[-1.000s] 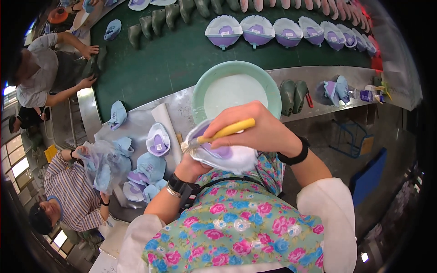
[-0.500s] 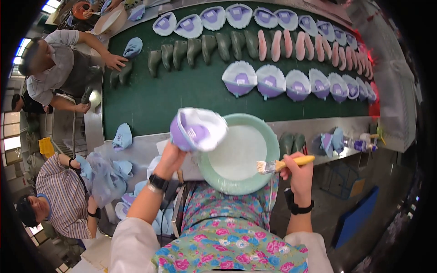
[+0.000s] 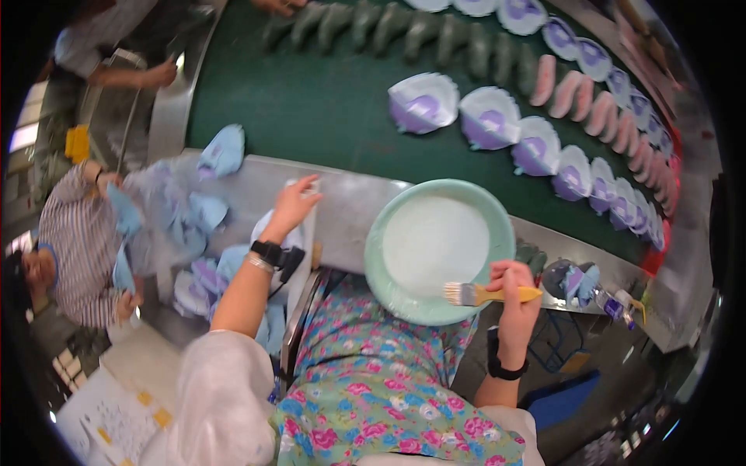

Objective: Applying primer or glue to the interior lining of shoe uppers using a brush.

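My left hand (image 3: 292,208) is over the metal table edge, fingers apart, with nothing seen in it. In my right hand (image 3: 514,299) is a flat paintbrush (image 3: 486,294) with a yellow handle. Its pale bristles hover over the near right part of a light green basin (image 3: 373,256) of milky white liquid (image 3: 437,245). The basin sits at the table's near edge, above my flowered apron. Beyond it, white-lined purple shoe uppers (image 3: 423,102) stand in a row on the green belt (image 3: 311,116).
Dark green shoe lasts (image 3: 420,35) and pink insole-like pieces (image 3: 573,95) line the belt farther back. Light blue uppers (image 3: 223,151) lie at left, near a person in stripes (image 3: 74,256) handling blue pieces. Another person's hand (image 3: 161,74) shows upper left. A bottle (image 3: 610,305) stands right.
The purple shoe upper has left my left hand, and the near row on the belt reaches farther left. The view has turned. My right hand still holds the brush over the basin.
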Demonstrator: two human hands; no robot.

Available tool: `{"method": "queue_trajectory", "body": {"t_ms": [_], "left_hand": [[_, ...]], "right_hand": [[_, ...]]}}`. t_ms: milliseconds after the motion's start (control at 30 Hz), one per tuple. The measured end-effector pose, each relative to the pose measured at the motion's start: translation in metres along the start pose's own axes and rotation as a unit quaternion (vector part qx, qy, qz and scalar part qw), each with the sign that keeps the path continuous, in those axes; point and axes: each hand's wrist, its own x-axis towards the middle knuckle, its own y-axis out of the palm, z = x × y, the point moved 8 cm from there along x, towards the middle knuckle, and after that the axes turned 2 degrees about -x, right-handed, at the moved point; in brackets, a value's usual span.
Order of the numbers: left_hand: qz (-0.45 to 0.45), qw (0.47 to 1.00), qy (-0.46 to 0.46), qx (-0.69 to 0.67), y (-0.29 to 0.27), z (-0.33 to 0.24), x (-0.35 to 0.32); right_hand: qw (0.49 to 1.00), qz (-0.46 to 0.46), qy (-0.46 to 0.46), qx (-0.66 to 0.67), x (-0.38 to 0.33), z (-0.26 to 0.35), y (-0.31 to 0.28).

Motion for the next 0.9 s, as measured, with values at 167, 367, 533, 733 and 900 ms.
{"method": "queue_trajectory", "body": {"t_ms": [167, 367, 533, 733, 900], "left_hand": [[-0.043, 0.970, -0.238, 0.026, -0.053, 0.166, -0.116], [-0.062, 0.971, -0.223, -0.058, -0.018, 0.186, -0.114], [-0.125, 0.977, -0.116, -0.128, -0.046, 0.094, -0.114], [-0.057, 0.897, -0.012, -0.439, -0.049, 0.003, -0.149], [0.139, 0.775, 0.038, -0.616, -0.076, -0.036, -0.176]], "right_hand": [[0.995, 0.098, -0.014, 0.002, 0.005, 0.022, 0.056], [0.925, 0.225, -0.237, -0.192, -0.019, 0.046, 0.171], [0.883, 0.254, -0.295, -0.263, -0.057, 0.040, 0.244], [0.821, 0.313, -0.301, -0.372, -0.090, 0.022, 0.286], [0.881, 0.313, -0.254, -0.246, -0.081, 0.066, 0.242]]}}
